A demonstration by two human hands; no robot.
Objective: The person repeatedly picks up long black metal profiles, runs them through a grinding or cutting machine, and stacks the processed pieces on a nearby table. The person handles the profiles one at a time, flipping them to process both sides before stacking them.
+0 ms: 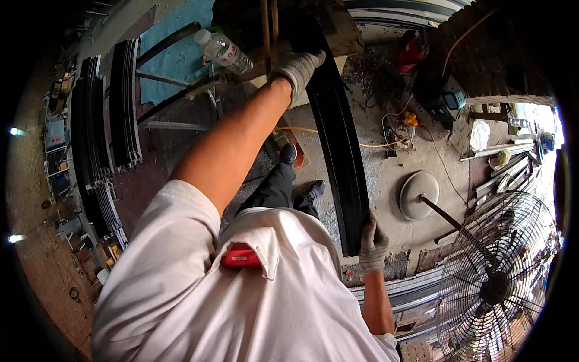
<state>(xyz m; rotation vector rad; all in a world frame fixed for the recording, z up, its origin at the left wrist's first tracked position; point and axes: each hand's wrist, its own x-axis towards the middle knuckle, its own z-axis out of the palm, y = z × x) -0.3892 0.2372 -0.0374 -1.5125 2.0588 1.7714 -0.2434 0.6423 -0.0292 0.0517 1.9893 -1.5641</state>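
Channel bar (338, 139), black, prob. metal, is left of the fan (494, 286). I'd guess stiff, a bit heavy, slick; best held by long edges nr both ends. R hand (373, 246), nearer the fan, pinches one edge; L hand (298, 72), farther off, curls there, can't tell if pinching.

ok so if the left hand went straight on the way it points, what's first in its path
The long black profile: the gloved left hand seems to be touching it already, though depth is unclear.
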